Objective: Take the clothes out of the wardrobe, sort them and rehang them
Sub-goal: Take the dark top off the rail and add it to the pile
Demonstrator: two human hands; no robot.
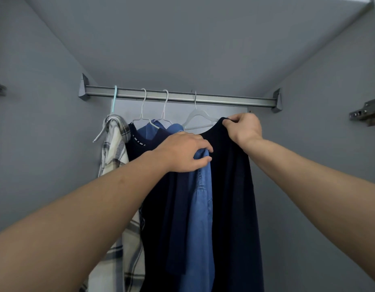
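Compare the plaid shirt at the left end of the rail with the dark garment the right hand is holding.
The plaid shirt is pale with dark checks; the dark garment is plain navy. The plaid shirt hangs from a light blue hanger; the dark garment sits at a white hanger, apparently only partly on it. No hand touches the plaid shirt; the right hand pinches the dark garment's top edge. Both hang below the same rail.

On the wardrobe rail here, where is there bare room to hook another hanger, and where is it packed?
The rail is bare from the grey hanger, whose dark garment the right hand pinches, to the right bracket. A shorter gap lies between it and the white hangers. Leftward it is crowded: plaid shirt, denim shirt under the left hand.
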